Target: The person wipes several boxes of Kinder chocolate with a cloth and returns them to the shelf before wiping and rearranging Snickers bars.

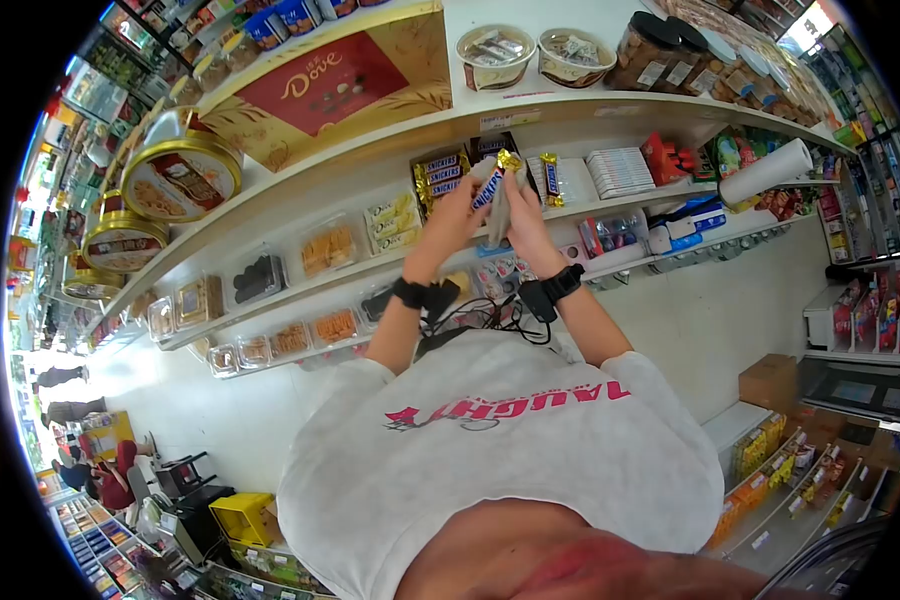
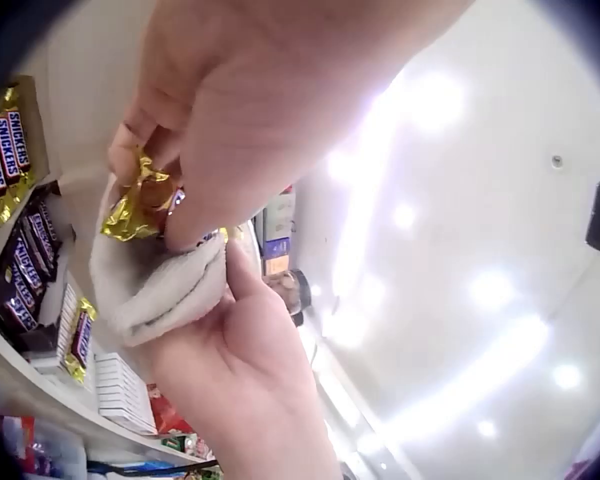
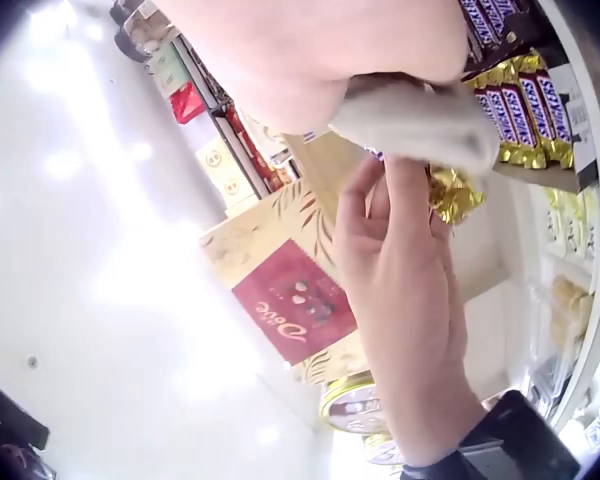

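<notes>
Both hands meet in front of a shop shelf. My left hand (image 1: 450,220) pinches a Snickers bar (image 1: 487,188) with a blue label and crinkled gold wrapper ends. A whitish cloth (image 2: 165,295) is wrapped partly round the bar, and my right hand (image 1: 526,222) grips it from the other side. In the right wrist view, the gold wrapper end (image 3: 456,196) sticks out below the cloth, beside the left fingers. The cloth and fingers hide part of the bar. Right behind the hands stand an open box of Snickers (image 1: 440,172) and a box of dark-wrapped bars (image 2: 28,260).
One Snickers bar (image 1: 551,180) stands right of the hands, beside a stack of white packs (image 1: 618,174). Dove packs (image 1: 394,222) and clear tubs of snacks (image 1: 328,246) line the shelf leftward. Overhead, the upper shelf edge (image 1: 370,158) carries a large Dove box (image 1: 325,80).
</notes>
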Tool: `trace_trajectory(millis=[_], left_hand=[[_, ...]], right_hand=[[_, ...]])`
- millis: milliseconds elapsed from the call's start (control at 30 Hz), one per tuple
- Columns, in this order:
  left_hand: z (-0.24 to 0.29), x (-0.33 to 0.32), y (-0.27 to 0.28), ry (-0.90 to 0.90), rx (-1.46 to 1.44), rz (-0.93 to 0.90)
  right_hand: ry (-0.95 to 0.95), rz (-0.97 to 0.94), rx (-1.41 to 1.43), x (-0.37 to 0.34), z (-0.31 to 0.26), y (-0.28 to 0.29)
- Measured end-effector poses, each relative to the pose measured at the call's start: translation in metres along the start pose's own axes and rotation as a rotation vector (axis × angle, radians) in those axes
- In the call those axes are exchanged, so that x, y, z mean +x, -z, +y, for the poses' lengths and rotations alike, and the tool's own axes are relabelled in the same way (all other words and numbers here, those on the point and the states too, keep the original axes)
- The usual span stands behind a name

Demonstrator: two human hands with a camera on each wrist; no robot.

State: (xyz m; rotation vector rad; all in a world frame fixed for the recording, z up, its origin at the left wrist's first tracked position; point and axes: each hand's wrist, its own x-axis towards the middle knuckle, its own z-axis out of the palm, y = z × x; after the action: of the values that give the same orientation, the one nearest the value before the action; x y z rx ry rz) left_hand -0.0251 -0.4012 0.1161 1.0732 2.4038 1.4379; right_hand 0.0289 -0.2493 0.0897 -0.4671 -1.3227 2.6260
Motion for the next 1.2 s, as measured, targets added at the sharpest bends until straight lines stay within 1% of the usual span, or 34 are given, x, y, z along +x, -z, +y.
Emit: trace_trajectory(millis=[100, 167, 200, 233, 333, 400, 467, 500, 600, 633, 667, 700, 767, 800, 867, 967, 1000, 1100, 1167, 1200], left_hand=[[0.045, -0.005, -0.005, -0.019, -0.122, 0.066], [0.063, -0.006, -0.011, -0.028, -0.183, 0.096], [0.072, -0.004, -0.013, -0.063, -0.210, 0.106], [0.080, -0.004, -0.015, -0.048, -0.221, 0.102], [0.104, -0.006, -0.017, -0.015, -0.260, 0.092], [0.111, -0.007, -0.019, -0.018, -0.353, 0.104], [0.119, -0.008, -0.019, 0.003, -0.401, 0.087], [0.122, -0.006, -0.021, 0.000, -0.408, 0.119], [0.129, -0.003, -0.028, 0.001, -0.422, 0.229], [0.129, -0.003, -0.029, -0.005, -0.430, 0.239], [0.130, -0.003, -0.030, -0.013, -0.439, 0.249], [0.131, -0.002, -0.031, -0.022, -0.451, 0.259], [0.133, -0.002, -0.035, -0.053, -0.370, 0.230], [0.135, -0.004, -0.037, -0.066, -0.331, 0.214], [0.141, -0.004, -0.038, -0.033, -0.278, 0.169], [0.149, -0.002, -0.041, -0.011, -0.243, 0.151], [0.151, -0.001, -0.041, -0.007, -0.235, 0.158], [0.160, 0.000, -0.041, -0.086, -0.234, 0.160], [0.161, -0.001, -0.043, -0.060, -0.268, 0.200], [0.161, 0.000, -0.043, -0.050, -0.286, 0.214]], right_hand=[[0.143, 0.046, 0.077, -0.017, -0.033, -0.017], [0.117, 0.079, 0.153, -0.019, -0.044, -0.016], [0.115, 0.102, 0.196, -0.021, -0.051, -0.018], [0.111, 0.127, 0.239, -0.024, -0.057, -0.020], [0.136, 0.058, 0.278, -0.039, -0.090, -0.029], [0.163, 0.022, 0.279, -0.040, -0.104, -0.028], [0.228, 0.003, 0.282, -0.043, -0.118, -0.026], [0.257, -0.007, 0.281, -0.046, -0.127, -0.026], [0.175, -0.191, 0.438, -0.061, -0.133, -0.026], [0.148, -0.256, 0.489, -0.065, -0.133, -0.026], [0.131, -0.244, 0.473, -0.069, -0.131, -0.027], [0.207, -0.229, 0.325, -0.067, -0.130, -0.025], [0.352, -0.189, 0.026, -0.065, -0.124, -0.018], [0.362, -0.149, 0.082, -0.065, -0.124, -0.017], [0.384, -0.067, 0.191, -0.062, -0.128, -0.017], [0.295, -0.042, 0.296, -0.055, -0.134, -0.012], [0.263, -0.064, 0.312, -0.054, -0.138, -0.008], [0.156, -0.151, 0.386, -0.053, -0.156, -0.002], [0.082, -0.212, 0.473, -0.057, -0.169, -0.004], [0.078, -0.197, 0.493, -0.057, -0.165, -0.002]])
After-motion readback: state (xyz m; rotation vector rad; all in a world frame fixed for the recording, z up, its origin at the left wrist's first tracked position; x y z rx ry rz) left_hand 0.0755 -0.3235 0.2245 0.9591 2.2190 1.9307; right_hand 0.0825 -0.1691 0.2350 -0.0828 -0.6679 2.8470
